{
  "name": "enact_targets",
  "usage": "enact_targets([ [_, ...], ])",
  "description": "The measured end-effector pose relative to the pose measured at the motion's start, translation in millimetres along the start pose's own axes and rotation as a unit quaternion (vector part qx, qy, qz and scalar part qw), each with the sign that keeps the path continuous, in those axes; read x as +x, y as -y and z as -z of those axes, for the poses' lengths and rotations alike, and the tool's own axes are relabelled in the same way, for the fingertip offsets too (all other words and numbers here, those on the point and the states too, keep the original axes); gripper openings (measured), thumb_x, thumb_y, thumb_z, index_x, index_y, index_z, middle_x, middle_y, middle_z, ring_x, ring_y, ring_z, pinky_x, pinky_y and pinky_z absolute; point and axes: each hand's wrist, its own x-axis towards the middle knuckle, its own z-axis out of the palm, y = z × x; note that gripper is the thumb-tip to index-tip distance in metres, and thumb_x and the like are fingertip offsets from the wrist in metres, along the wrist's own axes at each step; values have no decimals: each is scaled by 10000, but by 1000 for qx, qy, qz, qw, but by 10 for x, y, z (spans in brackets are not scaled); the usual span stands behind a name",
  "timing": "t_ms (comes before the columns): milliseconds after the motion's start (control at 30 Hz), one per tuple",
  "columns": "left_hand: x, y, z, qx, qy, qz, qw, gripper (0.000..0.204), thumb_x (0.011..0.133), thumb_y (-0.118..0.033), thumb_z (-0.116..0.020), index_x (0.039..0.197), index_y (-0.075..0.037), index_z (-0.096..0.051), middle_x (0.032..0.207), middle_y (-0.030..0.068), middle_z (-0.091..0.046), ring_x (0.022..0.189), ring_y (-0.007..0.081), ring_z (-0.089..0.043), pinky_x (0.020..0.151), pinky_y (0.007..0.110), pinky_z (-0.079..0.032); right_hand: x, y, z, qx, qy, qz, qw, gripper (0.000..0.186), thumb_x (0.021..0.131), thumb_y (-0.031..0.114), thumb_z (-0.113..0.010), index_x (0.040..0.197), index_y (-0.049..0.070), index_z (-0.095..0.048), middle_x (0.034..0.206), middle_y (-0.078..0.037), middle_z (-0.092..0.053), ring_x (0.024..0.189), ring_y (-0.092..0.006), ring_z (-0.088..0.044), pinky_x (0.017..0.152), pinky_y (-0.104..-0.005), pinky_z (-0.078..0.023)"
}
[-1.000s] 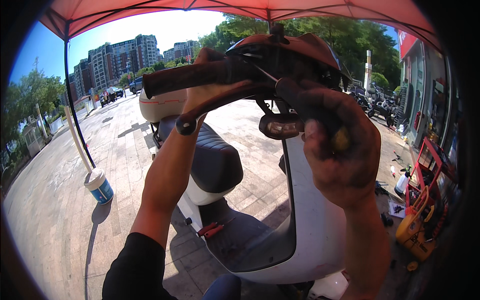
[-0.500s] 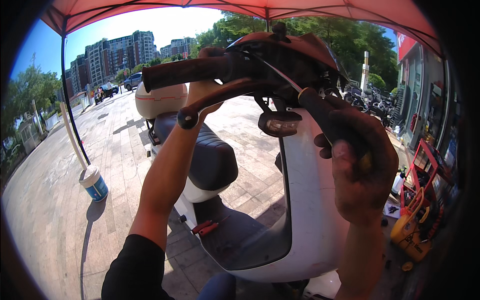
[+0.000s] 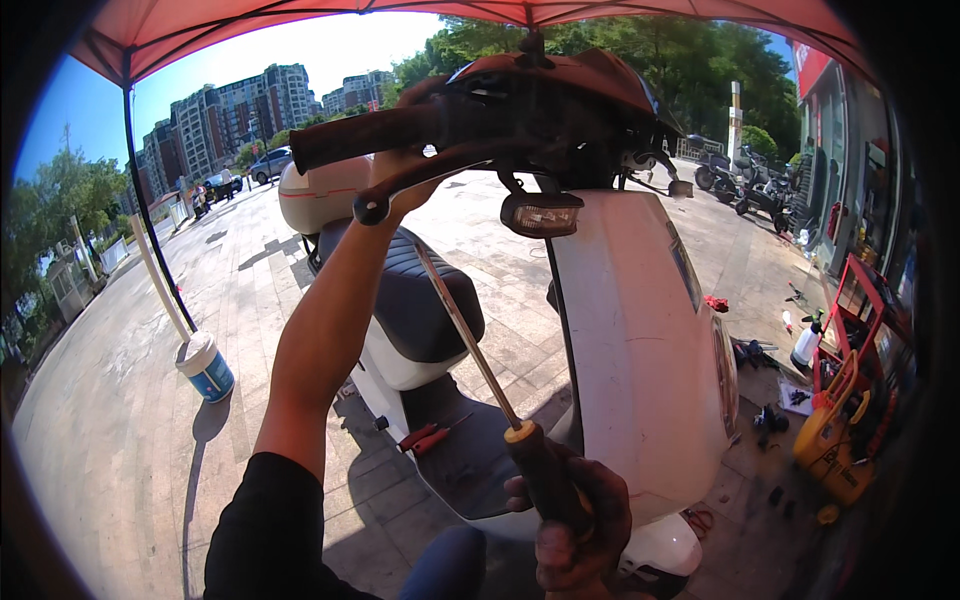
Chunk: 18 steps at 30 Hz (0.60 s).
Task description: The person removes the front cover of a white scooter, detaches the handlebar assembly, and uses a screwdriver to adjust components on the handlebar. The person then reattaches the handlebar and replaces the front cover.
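Observation:
My right hand [image 3: 598,515] is closed around the dark handle of a long screwdriver [image 3: 466,335], low in front of the scooter [image 3: 645,340]. Its steel shaft slants up and left across the footboard and seat, with the tip apart from the handlebar. My left hand [image 3: 402,178] reaches up behind the brake lever and wraps the handlebar [image 3: 365,138] beside its rubber grip; most of its fingers are hidden in shadow. A turn-signal lamp [image 3: 541,214] hangs below the dark, opened-up handlebar housing [image 3: 560,105].
Red-handled tools [image 3: 424,438] lie on the footboard [image 3: 460,480]. At right stand a red metal rack [image 3: 862,310], a yellow machine [image 3: 835,455] and a white spray bottle [image 3: 806,343], near loose parts. A weighted bucket [image 3: 206,367] holds the canopy pole at left.
My right hand has drawn the screwdriver away from the handlebar housing, down and to the left. My left hand stays at the handlebar. The view has shifted slightly.

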Motion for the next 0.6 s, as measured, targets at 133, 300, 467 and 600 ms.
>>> enact_targets([
  [133,-52,13,3,119,-35,-63,990,558,728,-72,-783,1203,-33,-492,1093,127,-549,995,236,-558,871,344,-478,-156,-484,-274,84,-81,22,993,645,860,407,-657,1296,16,-386,1135,-205,-580,834,-249,-660,669,-332,-567],
  [300,-54,68,122,291,-14,-91,952,424,756,-114,-756,1113,-39,-540,1013,125,-544,923,250,-559,840,350,-465,232,-919,-504,264,-97,-49,958,605,853,275,-665,1334,45,-378,1076,-97,-580,833,-203,-639,677,-317,-535],
  [467,-53,91,219,75,-12,-15,997,351,784,-124,-733,1081,-57,-559,952,76,-575,871,213,-570,825,315,-459,604,-1138,-615,345,-88,-44,933,554,870,257,-638,1326,51,-400,1054,-81,-573,737,-178,-600,601,-299,-495],
  [600,19,52,260,104,98,-82,986,551,780,-99,-733,1242,-35,-441,1042,78,-587,944,183,-574,877,326,-453,803,-1224,-610,340,-71,-14,938,552,872,267,-634,1326,45,-410,981,-75,-586,671,-167,-582,541,-285,-477],
])
